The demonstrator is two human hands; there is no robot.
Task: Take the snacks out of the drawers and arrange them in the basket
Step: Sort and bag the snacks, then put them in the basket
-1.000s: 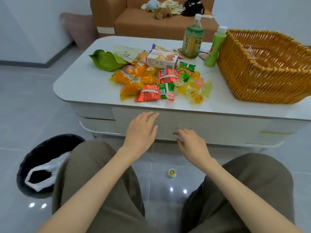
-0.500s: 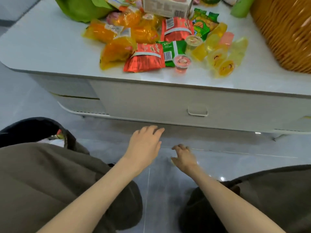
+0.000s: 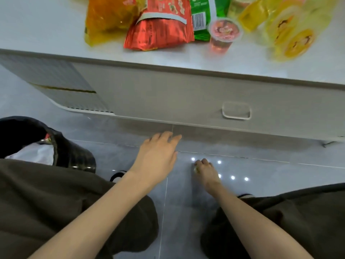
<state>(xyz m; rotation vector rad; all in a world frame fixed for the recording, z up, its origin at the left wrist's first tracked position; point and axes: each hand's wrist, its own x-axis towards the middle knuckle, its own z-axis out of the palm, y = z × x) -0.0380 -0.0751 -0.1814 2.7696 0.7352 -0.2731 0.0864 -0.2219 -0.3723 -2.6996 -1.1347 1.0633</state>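
Right hand (image 3: 205, 170) is down at the floor (image 3: 270, 184), fingers curled over a small yellowish jelly cup (image 3: 196, 169). The grip is narrow and closed round the cup. The cup is mostly hidden under the fingertips, so I cannot tell whether it is off the tile or resting on it. Left hand (image 3: 158, 156) hovers above the floor, just in front of the drawer front (image 3: 168, 98), fingers straight and together, holding nothing. Judgement on handling: the cup should be very light, with thin smooth plastic walls and a film lid. It is likely to slip from a pinch and to dent if squeezed. Best taken by the side walls just under the rim, thumb opposite two fingers, with no pressure on the lid. The floor is glossy grey tile with bright light reflections, so a dropped cup would probably skid or roll. The drawer front is closed, its recessed handle (image 3: 236, 110) off to the right. The bench (image 3: 46, 34) is white-topped, with snacks piled near its front edge: orange bag (image 3: 110, 17), red packet (image 3: 160, 28), green packet (image 3: 202, 14), pink jelly cup (image 3: 224, 34) and yellow jelly cups (image 3: 295, 42). A black bin (image 3: 74, 156) with a white liner stands beside the left knee. The basket is not in view.
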